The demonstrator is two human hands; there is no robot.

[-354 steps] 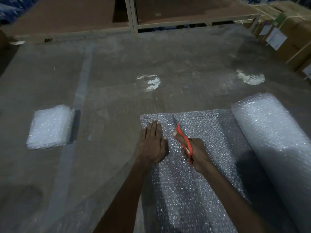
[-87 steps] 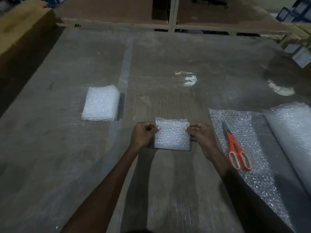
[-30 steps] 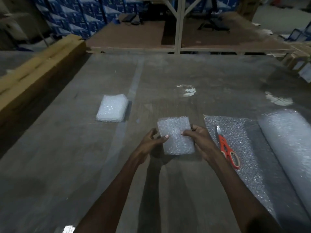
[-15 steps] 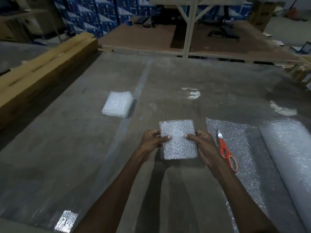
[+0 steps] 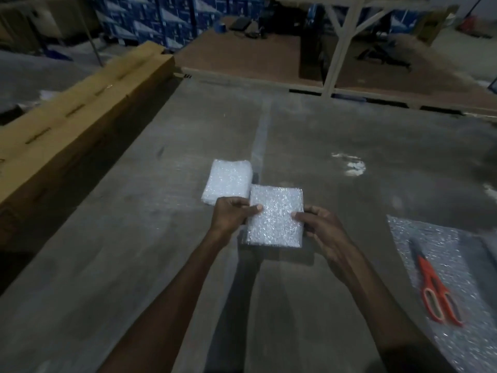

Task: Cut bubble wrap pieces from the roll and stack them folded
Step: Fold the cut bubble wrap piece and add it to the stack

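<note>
Both hands, left [image 5: 230, 214] and right [image 5: 321, 229], pinch folded piece [image 5: 275, 216] between them.

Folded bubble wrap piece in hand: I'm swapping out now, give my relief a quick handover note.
Left hand and right hand each pinch a side of the folded piece, held above the floor.
The stack of folded pieces lies just beyond the left hand.
The scissors lie closed on the unrolled sheet at right.
Done: this piece is cut and folded.
Left: set it on the stack, then cut the next.
</note>
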